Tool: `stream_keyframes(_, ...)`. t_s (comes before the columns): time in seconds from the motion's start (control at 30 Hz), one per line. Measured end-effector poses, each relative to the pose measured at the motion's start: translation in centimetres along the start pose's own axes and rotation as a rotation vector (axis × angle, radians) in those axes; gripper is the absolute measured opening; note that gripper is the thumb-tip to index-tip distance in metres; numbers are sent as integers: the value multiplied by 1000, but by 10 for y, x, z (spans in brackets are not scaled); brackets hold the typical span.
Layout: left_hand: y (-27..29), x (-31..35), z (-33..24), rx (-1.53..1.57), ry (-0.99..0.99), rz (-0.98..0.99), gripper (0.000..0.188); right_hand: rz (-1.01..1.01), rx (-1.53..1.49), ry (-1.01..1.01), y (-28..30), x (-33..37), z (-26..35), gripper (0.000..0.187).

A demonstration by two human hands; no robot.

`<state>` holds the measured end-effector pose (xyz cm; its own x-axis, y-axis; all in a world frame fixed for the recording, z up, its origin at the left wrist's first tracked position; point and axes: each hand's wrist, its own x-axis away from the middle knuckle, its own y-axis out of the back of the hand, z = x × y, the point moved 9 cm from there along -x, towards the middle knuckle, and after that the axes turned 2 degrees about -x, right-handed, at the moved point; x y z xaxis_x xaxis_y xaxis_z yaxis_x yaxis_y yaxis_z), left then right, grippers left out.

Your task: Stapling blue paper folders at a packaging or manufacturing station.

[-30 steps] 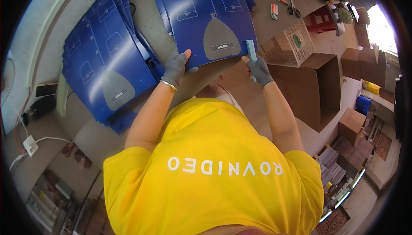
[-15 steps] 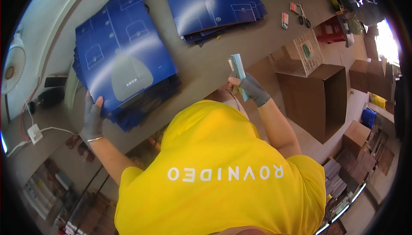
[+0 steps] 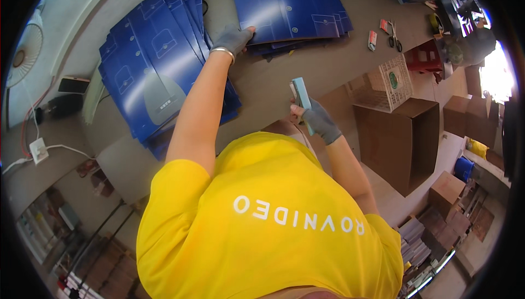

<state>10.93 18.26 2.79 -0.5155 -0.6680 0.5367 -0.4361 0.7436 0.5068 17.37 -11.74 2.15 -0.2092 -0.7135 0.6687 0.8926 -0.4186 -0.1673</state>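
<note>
My right hand (image 3: 321, 122), in a grey fingerless glove, grips a light blue stapler (image 3: 301, 94) upright in front of my chest. My left arm stretches across a fanned pile of glossy blue printed sheets (image 3: 143, 58), hiding part of it. At the near left corner of a second blue stack (image 3: 290, 12), my gloved left hand (image 3: 234, 39) has its fingers closed on the edge of a blue printed sheet. Both piles show drawn pockets and buttons; the left one also bears a grey shape.
Scissors (image 3: 395, 42) and two small red-and-white boxes (image 3: 372, 40) lie to the right on the table. Beyond the table edge stand a cream plastic basket (image 3: 398, 77) and an open cardboard box (image 3: 389, 148). A fan (image 3: 24, 53) and a white power socket (image 3: 39, 150) are at left.
My left hand has moved from the left pile's near edge up and right to the second stack's corner. The left pile's sheets are more fanned. My right hand still holds the stapler.
</note>
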Motion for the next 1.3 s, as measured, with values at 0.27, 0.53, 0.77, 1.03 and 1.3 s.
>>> stream_keyframes(0.27, -87, 37, 28, 876, 198, 417, 17, 48, -51, 34, -8, -10, 1, 26)
stream_keyframes(0.53, -97, 84, 22, 913, -31, 362, 25, 123, 130, 32, -22, -20, 5, 26)
stream_keyframes(0.77, -106, 79, 32, 898, -77, 408, 16, 104, 127, 56, -30, -22, 23, 23)
stream_keyframes(1.03, -124, 65, 40, 697, -152, 380, 18, -37, 303, -26, -22, -29, 18, 21)
stream_keyframes(1.3, -120, 63, 45, 884, -178, 218, 33, 12, 279, -98, -22, -41, 6, 27)
